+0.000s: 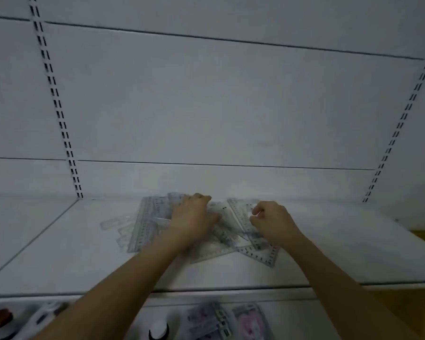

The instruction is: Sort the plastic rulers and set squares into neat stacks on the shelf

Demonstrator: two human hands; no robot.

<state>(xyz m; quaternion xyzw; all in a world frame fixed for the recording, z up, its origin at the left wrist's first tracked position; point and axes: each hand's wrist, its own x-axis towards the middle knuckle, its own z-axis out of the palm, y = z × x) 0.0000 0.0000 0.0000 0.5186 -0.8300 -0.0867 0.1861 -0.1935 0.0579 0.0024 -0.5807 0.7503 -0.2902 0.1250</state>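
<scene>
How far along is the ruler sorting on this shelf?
Early on. No neat stack shows yet: the clear plastic rulers and set squares lie overlapped in a loose pile on the white shelf. The left hand rests on the pile; the right hand curls over it. All the sorting remains.

Clear glossy plastic rulers [147, 222]; matt white shelf [231, 271].

pile of clear plastic rulers and set squares [206, 231] on white metal shelf [329, 241], mid-back | left hand [193, 217] on pile's middle | right hand [271, 220] over its right part
</scene>
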